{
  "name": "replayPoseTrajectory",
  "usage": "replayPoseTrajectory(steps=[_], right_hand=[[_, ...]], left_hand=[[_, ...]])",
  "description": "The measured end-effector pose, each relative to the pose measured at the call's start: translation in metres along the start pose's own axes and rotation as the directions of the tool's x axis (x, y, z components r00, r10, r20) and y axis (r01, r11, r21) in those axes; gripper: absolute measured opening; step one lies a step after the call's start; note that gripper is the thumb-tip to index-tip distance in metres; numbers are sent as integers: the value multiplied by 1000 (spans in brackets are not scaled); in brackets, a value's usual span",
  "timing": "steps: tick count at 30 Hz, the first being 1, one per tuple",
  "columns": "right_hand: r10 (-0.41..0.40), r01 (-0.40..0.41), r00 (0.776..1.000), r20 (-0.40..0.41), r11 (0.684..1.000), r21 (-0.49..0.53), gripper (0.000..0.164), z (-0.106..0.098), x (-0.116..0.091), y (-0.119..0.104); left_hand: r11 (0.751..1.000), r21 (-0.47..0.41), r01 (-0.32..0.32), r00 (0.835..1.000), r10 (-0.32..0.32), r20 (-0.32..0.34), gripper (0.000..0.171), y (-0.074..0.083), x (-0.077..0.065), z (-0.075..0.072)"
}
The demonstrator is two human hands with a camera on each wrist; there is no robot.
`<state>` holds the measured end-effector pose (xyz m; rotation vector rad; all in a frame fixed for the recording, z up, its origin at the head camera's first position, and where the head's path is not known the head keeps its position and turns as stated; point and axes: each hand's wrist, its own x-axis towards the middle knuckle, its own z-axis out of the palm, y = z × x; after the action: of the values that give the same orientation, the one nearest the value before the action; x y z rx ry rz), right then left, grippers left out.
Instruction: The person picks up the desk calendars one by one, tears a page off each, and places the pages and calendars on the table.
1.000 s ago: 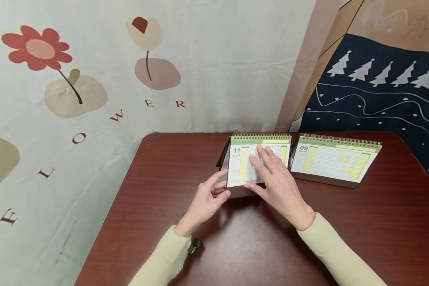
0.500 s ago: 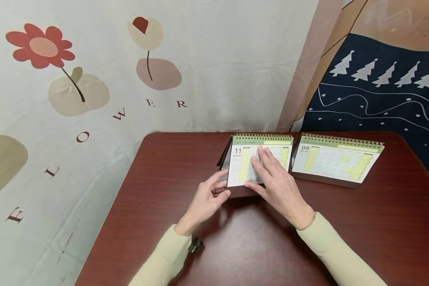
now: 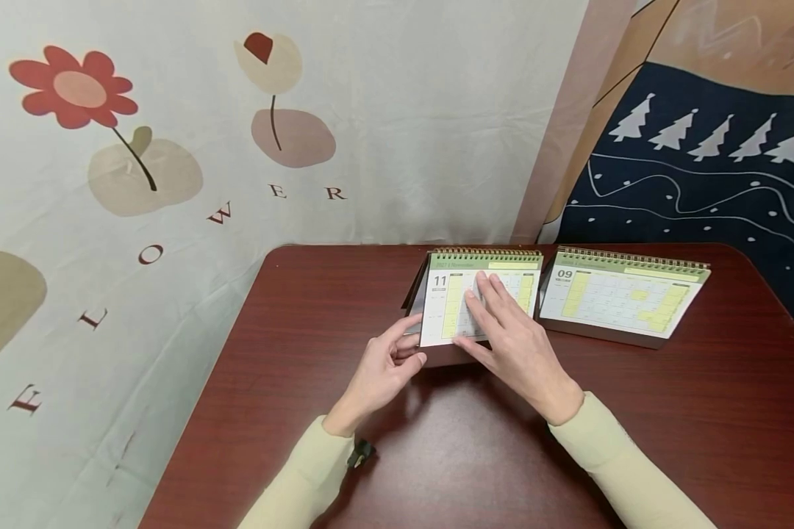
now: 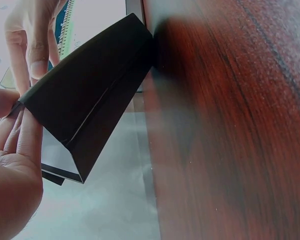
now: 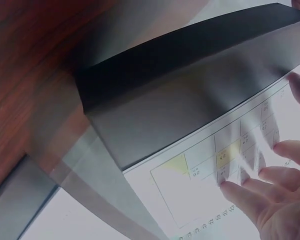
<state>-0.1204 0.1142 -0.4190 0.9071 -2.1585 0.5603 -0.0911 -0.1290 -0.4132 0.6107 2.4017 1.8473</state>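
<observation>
A spiral-bound desk calendar (image 3: 437,312) with a November page marked 11 stands at the far middle of the table. My left hand (image 3: 377,371) pinches its lower left edge, fingers behind and thumb in front. In the left wrist view the calendar's dark stand (image 4: 97,82) fills the middle, its corner between that thumb and those fingers. My right hand (image 3: 519,349) rests flat on the page with fingers fairly straight, covering much of the date grid. The right wrist view shows those fingertips (image 5: 230,190) on the page (image 5: 175,200).
A second desk calendar (image 3: 618,297), showing 09, stands just to the right. The reddish-brown table (image 3: 271,389) has its back edge against a pale curtain (image 3: 410,147) printed with flowers. A dark curtain (image 3: 675,176) with white trees hangs at the right. Something small and dark (image 3: 362,454) shows by my left cuff.
The head view has shifted slightly. Both hands and both calendars stay practically in place.
</observation>
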Motion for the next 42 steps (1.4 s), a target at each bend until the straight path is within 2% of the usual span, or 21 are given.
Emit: replayPoseTrajectory(steps=[4, 11, 22, 42], right_hand=[[-21, 20, 1000, -14, 998, -56, 63, 0, 0, -1], [-106, 94, 990, -89, 986, -136, 59, 3, 1, -2], [-135, 116, 985, -108, 979, -166, 60, 5, 1, 0], [-186, 156, 970, -157, 970, -185, 47, 12, -2, -1]], left_hand=[[1000, 2, 0, 1000, 0, 0, 58, 0, 0, 0], [1000, 16, -13, 1000, 13, -16, 56, -1, 0, 0], [1000, 10, -23, 1000, 23, -17, 56, -1, 3, -1], [998, -55, 0, 1000, 0, 4, 58, -4, 7, -2]])
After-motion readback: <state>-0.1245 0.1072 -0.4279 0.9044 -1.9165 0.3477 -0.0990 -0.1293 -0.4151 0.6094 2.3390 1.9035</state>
